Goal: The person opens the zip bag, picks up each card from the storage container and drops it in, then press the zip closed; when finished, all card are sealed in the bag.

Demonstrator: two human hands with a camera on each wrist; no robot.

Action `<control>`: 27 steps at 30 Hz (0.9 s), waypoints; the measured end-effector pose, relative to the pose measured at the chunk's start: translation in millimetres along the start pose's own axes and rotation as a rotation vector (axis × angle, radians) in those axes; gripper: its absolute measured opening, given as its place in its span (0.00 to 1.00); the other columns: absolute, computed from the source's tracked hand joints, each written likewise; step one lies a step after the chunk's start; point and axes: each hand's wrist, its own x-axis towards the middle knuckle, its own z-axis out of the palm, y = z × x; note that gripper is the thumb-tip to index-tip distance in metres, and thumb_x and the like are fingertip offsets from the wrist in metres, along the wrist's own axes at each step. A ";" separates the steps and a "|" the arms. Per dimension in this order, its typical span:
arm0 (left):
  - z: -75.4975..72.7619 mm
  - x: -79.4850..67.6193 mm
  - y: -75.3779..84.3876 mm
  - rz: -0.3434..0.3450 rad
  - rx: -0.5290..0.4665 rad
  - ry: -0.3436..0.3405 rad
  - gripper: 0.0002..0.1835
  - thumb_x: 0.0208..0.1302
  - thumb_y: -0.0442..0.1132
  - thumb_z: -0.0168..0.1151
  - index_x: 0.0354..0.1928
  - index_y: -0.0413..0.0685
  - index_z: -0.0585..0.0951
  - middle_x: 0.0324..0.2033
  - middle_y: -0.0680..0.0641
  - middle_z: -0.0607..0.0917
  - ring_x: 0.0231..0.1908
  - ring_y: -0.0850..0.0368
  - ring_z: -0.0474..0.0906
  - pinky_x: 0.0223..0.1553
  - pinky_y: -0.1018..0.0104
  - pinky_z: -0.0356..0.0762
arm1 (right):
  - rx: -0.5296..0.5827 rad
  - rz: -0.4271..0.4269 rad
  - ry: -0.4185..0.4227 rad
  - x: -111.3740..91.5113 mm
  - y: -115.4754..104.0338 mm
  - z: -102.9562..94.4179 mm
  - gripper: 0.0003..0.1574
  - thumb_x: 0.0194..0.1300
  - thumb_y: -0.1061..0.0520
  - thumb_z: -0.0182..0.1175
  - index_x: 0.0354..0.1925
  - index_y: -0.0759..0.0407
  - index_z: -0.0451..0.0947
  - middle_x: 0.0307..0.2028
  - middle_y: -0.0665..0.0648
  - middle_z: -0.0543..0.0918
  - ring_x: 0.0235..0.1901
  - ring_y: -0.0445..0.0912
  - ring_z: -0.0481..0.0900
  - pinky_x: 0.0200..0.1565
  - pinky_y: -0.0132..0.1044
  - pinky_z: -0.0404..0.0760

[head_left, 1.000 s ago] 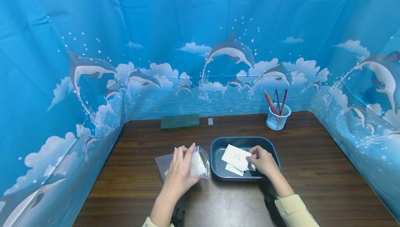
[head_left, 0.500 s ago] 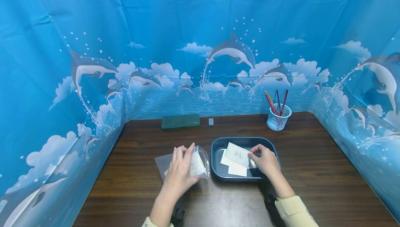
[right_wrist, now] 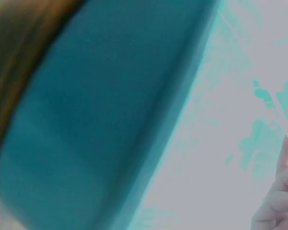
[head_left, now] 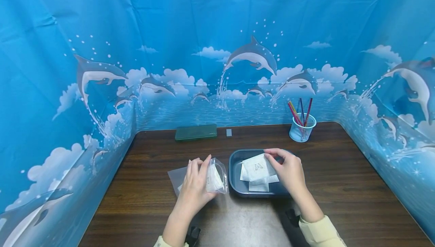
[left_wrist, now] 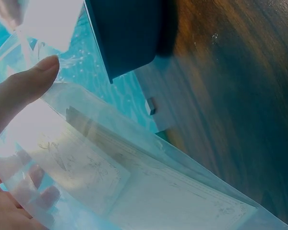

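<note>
My left hand (head_left: 194, 186) holds a clear plastic bag (head_left: 222, 169) at the left of the dark grey tray (head_left: 235, 188). Inside the bag, several white printed papers (left_wrist: 173, 191) show through the film; the thumb (left_wrist: 31, 84) lies along its mouth in the left wrist view. Over the tray, my right hand (head_left: 289, 169) pinches a white paper with a butterfly print (head_left: 253, 167) by its upper right corner. Beneath it more white papers (head_left: 259, 187) lie overlapping in the tray. The right wrist view has the fingers (right_wrist: 278, 196) at its right edge, beside the tray's blurred wall.
Towards the back of the brown wooden table (head_left: 153, 156) lie a green flat case (head_left: 196, 132) and a small grey block (head_left: 229, 132). A light blue cup (head_left: 301, 131) with several coloured pencils stands behind the tray. A dolphin-printed blue curtain (head_left: 204, 20) encloses the table.
The right hand has risen a little and moved left, and the paper it holds is now gripped at its upper corner. The papers below are more spread. The left hand and bag have barely moved.
</note>
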 end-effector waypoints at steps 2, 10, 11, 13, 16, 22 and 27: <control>0.0 0.3 0.3 0.001 0.003 -0.002 0.63 0.26 0.42 0.87 0.71 0.49 0.62 0.54 0.41 0.68 0.61 0.44 0.63 0.68 0.50 0.52 | 0.039 -0.021 0.018 -0.8 -8.7 -3.0 0.13 0.56 0.52 0.71 0.43 0.46 0.86 0.28 0.42 0.82 0.21 0.41 0.72 0.19 0.31 0.73; 0.1 1.3 1.7 0.005 0.005 0.001 0.63 0.26 0.44 0.87 0.71 0.48 0.62 0.54 0.40 0.68 0.60 0.45 0.63 0.68 0.50 0.52 | 0.217 -0.086 0.105 -11.0 -40.0 -5.9 0.09 0.55 0.52 0.72 0.37 0.49 0.86 0.27 0.42 0.83 0.17 0.42 0.68 0.16 0.30 0.66; 0.2 1.5 1.8 0.006 0.004 0.003 0.63 0.26 0.44 0.87 0.71 0.48 0.62 0.54 0.40 0.69 0.60 0.45 0.63 0.68 0.51 0.51 | 0.241 -0.091 0.110 -12.9 -43.0 -5.1 0.09 0.55 0.52 0.72 0.37 0.49 0.86 0.26 0.42 0.83 0.17 0.42 0.68 0.15 0.30 0.65; 0.3 2.0 2.2 0.009 0.007 0.007 0.63 0.26 0.44 0.87 0.71 0.48 0.62 0.54 0.40 0.69 0.60 0.45 0.63 0.68 0.51 0.51 | 0.283 -0.094 0.117 -16.6 -48.2 -3.2 0.09 0.55 0.53 0.72 0.37 0.50 0.87 0.27 0.42 0.84 0.17 0.42 0.68 0.15 0.30 0.65; 0.4 2.6 2.9 0.015 0.001 0.011 0.64 0.26 0.44 0.87 0.71 0.48 0.62 0.55 0.40 0.69 0.61 0.45 0.63 0.69 0.52 0.50 | 0.318 -0.076 0.123 -20.5 -54.2 0.0 0.09 0.55 0.55 0.72 0.37 0.51 0.86 0.25 0.43 0.83 0.16 0.42 0.68 0.15 0.30 0.65; 0.7 2.4 3.6 0.033 -0.005 0.026 0.63 0.25 0.43 0.87 0.71 0.46 0.63 0.54 0.40 0.69 0.60 0.46 0.63 0.69 0.52 0.49 | 0.360 -0.039 0.081 -24.0 -58.3 6.7 0.09 0.53 0.59 0.73 0.35 0.53 0.86 0.22 0.45 0.81 0.14 0.45 0.65 0.12 0.32 0.61; 1.4 2.5 3.8 0.040 -0.009 0.025 0.64 0.25 0.43 0.87 0.71 0.47 0.62 0.55 0.40 0.69 0.61 0.46 0.62 0.69 0.53 0.49 | 0.379 -0.026 0.038 -26.0 -61.3 7.6 0.10 0.52 0.57 0.74 0.35 0.52 0.86 0.24 0.44 0.82 0.14 0.45 0.65 0.12 0.32 0.61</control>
